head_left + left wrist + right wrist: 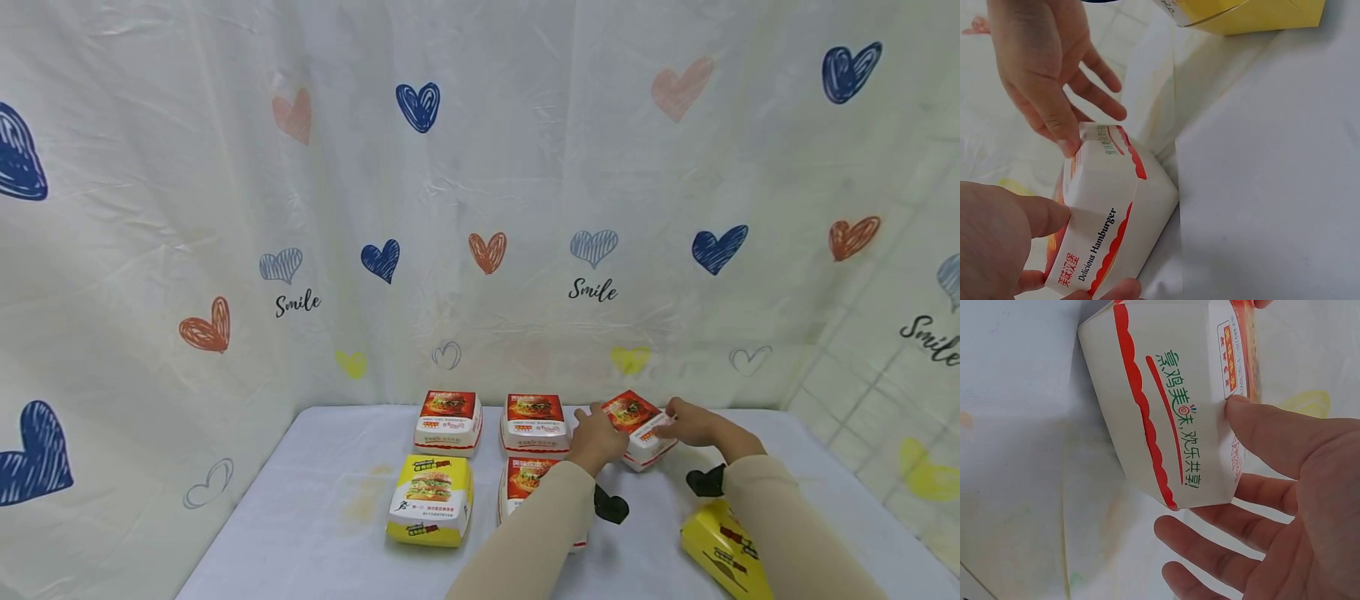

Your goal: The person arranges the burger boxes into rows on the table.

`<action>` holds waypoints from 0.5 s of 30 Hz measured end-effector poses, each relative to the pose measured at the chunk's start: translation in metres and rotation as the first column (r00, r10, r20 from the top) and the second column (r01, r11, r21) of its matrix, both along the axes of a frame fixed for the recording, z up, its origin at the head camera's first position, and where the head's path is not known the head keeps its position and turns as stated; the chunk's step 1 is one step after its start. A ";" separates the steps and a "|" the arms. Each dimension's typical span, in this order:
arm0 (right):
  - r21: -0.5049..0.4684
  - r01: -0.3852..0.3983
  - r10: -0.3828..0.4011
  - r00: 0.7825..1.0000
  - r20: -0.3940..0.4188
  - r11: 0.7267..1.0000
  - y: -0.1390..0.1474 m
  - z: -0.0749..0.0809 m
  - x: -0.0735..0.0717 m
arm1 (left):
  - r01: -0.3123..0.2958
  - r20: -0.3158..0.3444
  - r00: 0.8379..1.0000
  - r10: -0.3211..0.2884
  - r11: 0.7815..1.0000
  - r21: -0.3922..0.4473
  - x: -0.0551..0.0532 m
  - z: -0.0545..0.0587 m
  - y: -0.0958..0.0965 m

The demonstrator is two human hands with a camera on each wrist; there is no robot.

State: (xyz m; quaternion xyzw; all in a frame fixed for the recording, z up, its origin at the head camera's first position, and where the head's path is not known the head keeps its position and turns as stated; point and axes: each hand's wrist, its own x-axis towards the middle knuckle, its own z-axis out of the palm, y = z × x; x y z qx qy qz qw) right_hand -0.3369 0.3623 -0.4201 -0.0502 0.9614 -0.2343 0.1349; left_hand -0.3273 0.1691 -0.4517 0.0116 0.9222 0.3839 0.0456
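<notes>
A white and red hamburger box point(632, 412) sits at an angle near the back right of the table, between both hands. My left hand point(597, 437) grips its left end; in the left wrist view the thumb point(1047, 216) lies on the upper edge and fingertips reach round the lower side. From the other end my right hand point(697, 423) pinches the box, its thumb point(1266, 431) on the top edge and fingers behind the corner. The lower two fingers of that hand spread free of the carton. "Delicious Hamburger" lettering shows on the side facing the left wrist camera.
Two more red-topped boxes point(447, 422) point(535, 425) stand along the back. Another red-topped box point(521, 479) is partly covered by the left sleeve. A yellow burger box point(430, 502) stands front left; a tilted yellow box point(720, 550) is partly behind the right sleeve. A heart-printed curtain point(480, 183) hangs behind.
</notes>
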 end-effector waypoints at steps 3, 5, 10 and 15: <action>0.005 -0.001 0.001 1.000 0.000 1.000 0.001 0.000 0.000 | 0.009 0.007 1.000 -0.009 1.000 0.011 0.001 0.002 -0.001; 0.013 0.005 -0.005 1.000 0.005 1.000 0.002 0.000 0.000 | 0.015 0.007 1.000 -0.015 1.000 0.011 0.001 0.003 -0.002; 0.030 0.012 -0.012 1.000 0.007 0.999 0.003 0.001 0.001 | 0.030 -0.001 1.000 -0.030 1.000 0.001 0.002 0.002 -0.002; 0.027 0.011 -0.011 1.000 0.006 1.000 0.001 0.001 0.002 | 0.037 -0.010 0.999 -0.037 0.999 -0.001 0.002 0.002 -0.001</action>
